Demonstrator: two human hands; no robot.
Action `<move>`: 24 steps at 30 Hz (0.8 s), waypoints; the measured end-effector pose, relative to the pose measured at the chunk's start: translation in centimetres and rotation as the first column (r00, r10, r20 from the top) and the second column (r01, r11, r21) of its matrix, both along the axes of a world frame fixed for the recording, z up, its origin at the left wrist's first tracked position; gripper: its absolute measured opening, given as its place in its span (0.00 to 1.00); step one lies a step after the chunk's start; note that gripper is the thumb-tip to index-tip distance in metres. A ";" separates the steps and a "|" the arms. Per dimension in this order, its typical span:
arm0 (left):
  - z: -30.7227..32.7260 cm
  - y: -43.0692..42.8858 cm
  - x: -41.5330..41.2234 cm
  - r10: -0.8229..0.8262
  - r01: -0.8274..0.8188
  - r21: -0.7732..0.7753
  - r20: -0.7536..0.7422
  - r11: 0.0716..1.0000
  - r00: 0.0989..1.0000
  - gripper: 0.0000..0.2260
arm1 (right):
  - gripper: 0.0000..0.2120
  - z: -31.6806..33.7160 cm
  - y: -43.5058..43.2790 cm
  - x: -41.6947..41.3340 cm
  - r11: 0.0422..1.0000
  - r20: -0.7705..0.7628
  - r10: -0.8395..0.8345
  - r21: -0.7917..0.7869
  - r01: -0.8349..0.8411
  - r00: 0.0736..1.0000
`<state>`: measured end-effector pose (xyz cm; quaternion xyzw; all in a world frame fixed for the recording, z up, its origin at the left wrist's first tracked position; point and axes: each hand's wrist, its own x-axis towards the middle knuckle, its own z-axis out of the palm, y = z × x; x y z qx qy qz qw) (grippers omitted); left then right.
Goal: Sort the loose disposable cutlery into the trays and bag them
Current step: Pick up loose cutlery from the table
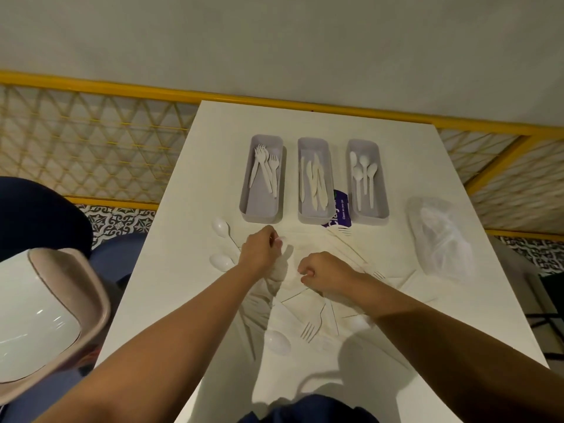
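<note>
Left hand, right hand curled over loose cutlery; can't tell what they hold. Trays just past hands. White pieces on white surface, tangled: may grab two kinds, drop in wrong tray.

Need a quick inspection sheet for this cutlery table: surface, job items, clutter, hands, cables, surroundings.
Surface: white table, shadowed near the person.
Job's things: three grey trays in a row, forks tray, knives tray, spoons tray; loose cutlery scattered in front; clear bag at right.
Clutter: purple card partly under the trays.
Hands: left hand grips white loose cutlery; right hand curled, contents unclear.
Cables: nothing seen.
Surroundings: yellow lattice railing; white chair at left.
</note>
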<state>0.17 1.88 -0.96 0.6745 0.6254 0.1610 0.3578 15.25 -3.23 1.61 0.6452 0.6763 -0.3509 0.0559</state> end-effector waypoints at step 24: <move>0.6 0.7 -9.3 0.594 -0.230 -0.565 0.629 0.793 0.502 0.10 | 0.11 -0.7 0.8 -5.2 0.966 -0.397 -0.256 -0.143 0.216 0.881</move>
